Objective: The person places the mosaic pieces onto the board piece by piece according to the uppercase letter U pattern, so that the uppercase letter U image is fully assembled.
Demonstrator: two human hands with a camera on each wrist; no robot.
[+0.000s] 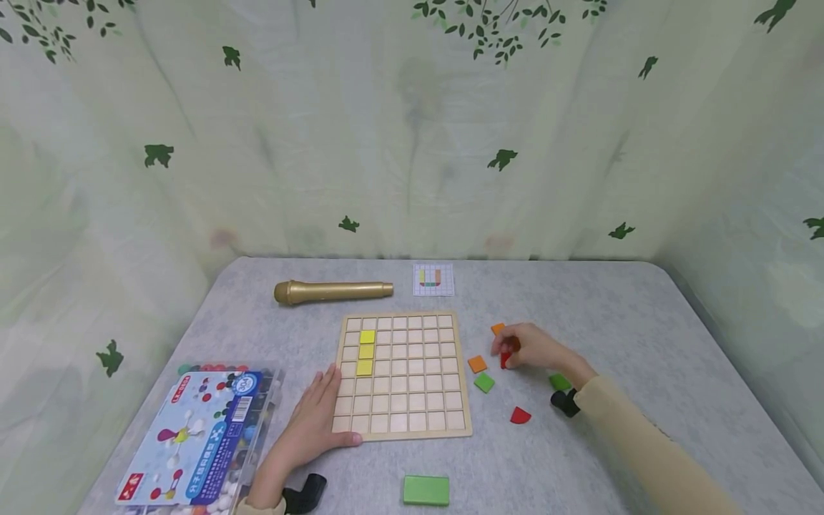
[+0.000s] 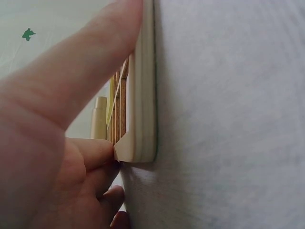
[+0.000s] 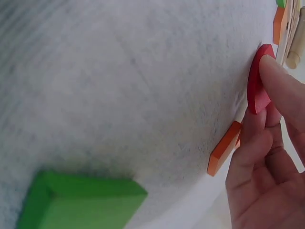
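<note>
My right hand (image 1: pixel 539 347) pinches a red quarter-round tile (image 3: pixel 254 88) between thumb and fingers, just above or against the tabletop right of a wooden grid board (image 1: pixel 412 435). My left hand (image 1: pixel 310 420) rests at the board's left side, its thumb along the near edge and its fingers extended by the left edge. Three yellow square tiles (image 1: pixel 365 351) lie in one column of the grid. Around the right hand are orange tiles (image 1: pixel 477 364), a green tile (image 1: pixel 484 383), another green tile (image 1: pixel 559 382) partly behind the wrist, and a second red quarter-round piece (image 1: pixel 520 415).
A small card (image 1: pixel 433 280) with a coloured grid pattern lies beyond the board, beside a gold microphone-shaped stick (image 1: pixel 337 291). At left sits a clear-sided box (image 1: pixel 187 436) with a blue label. Near the front edge lies a green block (image 1: pixel 426 491).
</note>
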